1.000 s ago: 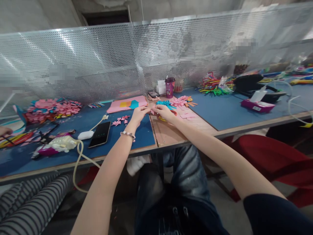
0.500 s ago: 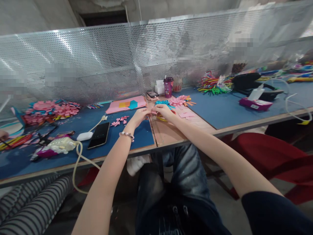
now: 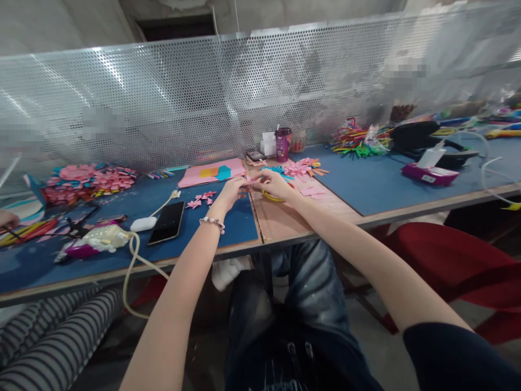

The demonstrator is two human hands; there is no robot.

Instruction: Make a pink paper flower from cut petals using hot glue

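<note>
Between my fingertips is a small piece of pink paper (image 3: 249, 181), partly covered by the fingers. My left hand (image 3: 233, 191) pinches it from the left, and my right hand (image 3: 273, 183) closes on it from the right. Under my right hand lies a yellow ring-shaped item (image 3: 271, 196), mostly hidden. Just beyond that hand are cut pink paper fringes (image 3: 303, 166) and blue ones (image 3: 280, 172). Small folded pink paper pieces (image 3: 201, 200) lie left of my left hand. Behind it rests a stack of pink sheets (image 3: 193, 175) with orange and blue paper on top.
A black phone (image 3: 166, 221), a white charger (image 3: 143, 224) and a cable are at left, near a pink paper heap (image 3: 81, 182). A purple cup (image 3: 283, 145) stands at the back. Rightward are a tissue pack (image 3: 429, 175) and a red chair (image 3: 448, 260). Another person's hand (image 3: 8, 218) shows far left.
My fingers have shifted slightly around the pink paper, and the right-hand fingers are bent a little differently. The view has turned slightly; the things on the table stay in place.
</note>
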